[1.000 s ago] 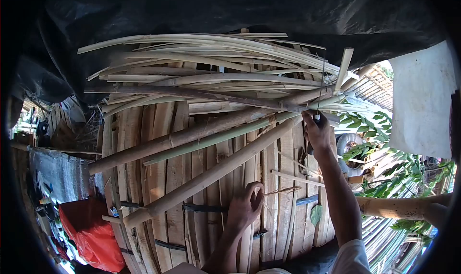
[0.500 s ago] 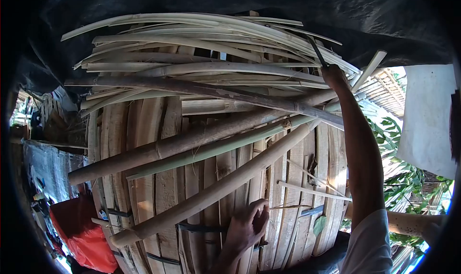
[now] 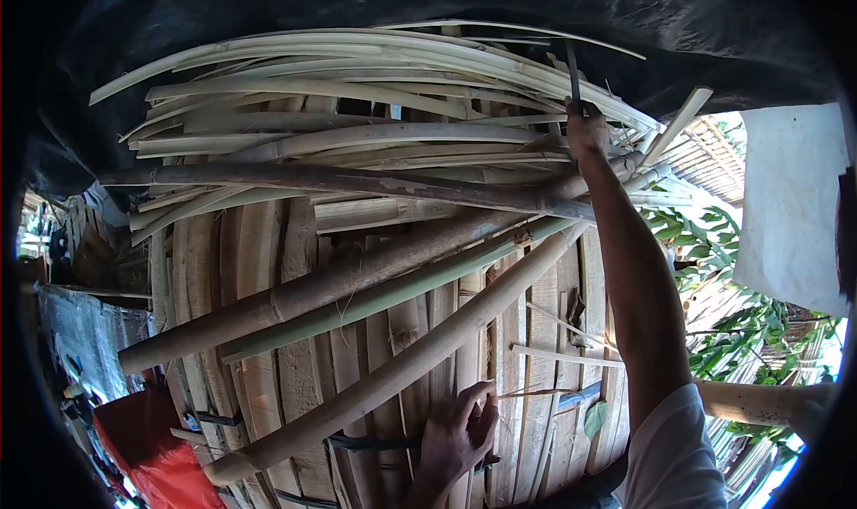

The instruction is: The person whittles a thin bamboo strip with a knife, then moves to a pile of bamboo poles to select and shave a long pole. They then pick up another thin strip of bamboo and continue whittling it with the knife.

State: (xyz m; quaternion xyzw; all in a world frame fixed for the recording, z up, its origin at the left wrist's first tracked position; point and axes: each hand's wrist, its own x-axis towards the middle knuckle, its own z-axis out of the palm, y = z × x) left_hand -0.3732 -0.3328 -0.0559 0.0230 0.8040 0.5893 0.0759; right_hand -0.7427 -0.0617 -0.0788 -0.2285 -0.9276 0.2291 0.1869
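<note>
My right hand (image 3: 586,132) is closed round the handle of a dark long-bladed knife (image 3: 573,72), its blade pointing up over the right end of the split bamboo strips (image 3: 357,45). Low in the view, my left hand (image 3: 460,433) has thumb and fingers pinched together at the left end of a thin bamboo sliver (image 3: 536,392). Between the hands lie a long brown bamboo pole (image 3: 402,366), a green one (image 3: 384,299) and a darker one (image 3: 321,286), slanting across wooden slats (image 3: 295,366).
A red bag (image 3: 156,446) is at the lower left, beside a silvery sheet (image 3: 89,331). Dark plastic sheeting (image 3: 714,27) hangs behind the strips. At the right are a white sheet (image 3: 790,206), green leaves (image 3: 714,241) and a thick bamboo pole (image 3: 750,402).
My right hand and the knife have moved left, and the blade stands more upright. A thin strip at the top lies differently. My left hand keeps its pinch.
</note>
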